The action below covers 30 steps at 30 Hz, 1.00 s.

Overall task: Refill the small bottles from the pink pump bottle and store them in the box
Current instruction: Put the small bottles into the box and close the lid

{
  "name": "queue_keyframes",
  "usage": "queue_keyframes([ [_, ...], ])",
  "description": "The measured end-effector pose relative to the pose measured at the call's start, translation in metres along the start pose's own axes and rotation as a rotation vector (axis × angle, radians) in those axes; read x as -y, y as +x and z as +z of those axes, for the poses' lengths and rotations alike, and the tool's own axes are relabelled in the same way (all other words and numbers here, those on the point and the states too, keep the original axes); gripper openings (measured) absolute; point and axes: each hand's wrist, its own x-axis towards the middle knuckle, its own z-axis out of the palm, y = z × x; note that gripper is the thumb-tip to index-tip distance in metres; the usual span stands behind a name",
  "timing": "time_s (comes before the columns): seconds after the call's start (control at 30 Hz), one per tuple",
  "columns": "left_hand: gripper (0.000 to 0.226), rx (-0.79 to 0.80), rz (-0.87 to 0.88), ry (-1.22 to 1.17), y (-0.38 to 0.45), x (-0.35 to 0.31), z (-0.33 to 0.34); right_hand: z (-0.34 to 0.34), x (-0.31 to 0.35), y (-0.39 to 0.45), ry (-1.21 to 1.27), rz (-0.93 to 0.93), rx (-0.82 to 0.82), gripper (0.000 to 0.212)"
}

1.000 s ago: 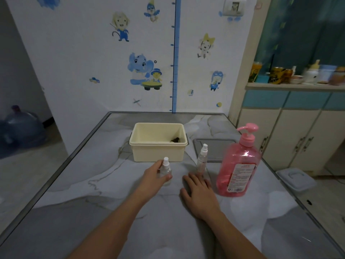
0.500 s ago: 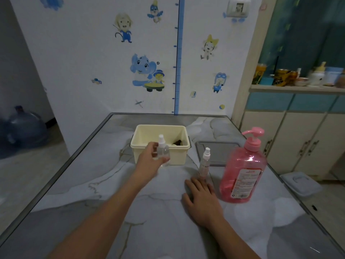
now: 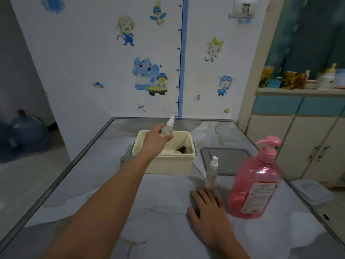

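The left hand [image 3: 155,140] grips a small clear spray bottle [image 3: 166,128] with a white nozzle, fingers wrapped round its body, above the cream box [image 3: 164,165]. Its long axis stands near upright, the nozzle tipped slightly right and away. A second, slimmer bottle [image 3: 211,172] stands upright on the table [image 3: 93,184] beside the pink pump bottle [image 3: 255,184]. The right hand [image 3: 209,208] lies flat, fingers loosely spread, holding nothing.

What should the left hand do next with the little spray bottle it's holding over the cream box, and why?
Probably lower it and let go. The left hand holds the small spray bottle above the open cream box, clear of the rim, and the box has free floor beside the dark item in it. The right hand rests flat on the table near the second spray bottle.
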Motion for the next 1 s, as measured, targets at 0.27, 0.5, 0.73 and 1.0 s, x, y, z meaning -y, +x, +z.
queue_keyframes([
  [0.27, 0.049, 0.132, -0.186, 0.351, 0.029, 0.021, 0.019, -0.001, 0.004, 0.003, 0.012, -0.007, -0.048, 0.051],
  [0.5, 0.044, 0.275, -0.278, 0.589, 0.040, 0.020, 0.033, 0.001, 0.004, 0.006, 0.043, -0.054, -0.037, 0.057],
  [0.73, 0.043, 0.348, -0.343, 0.690, 0.049, 0.024, 0.042, 0.009, 0.010, 0.026, 0.053, -0.048, 0.003, 0.065],
  [1.0, 0.047, 0.494, -0.347, 0.851, 0.058, 0.027, 0.042, 0.010, 0.012, 0.029, 0.063, -0.044, 0.006, 0.066],
])
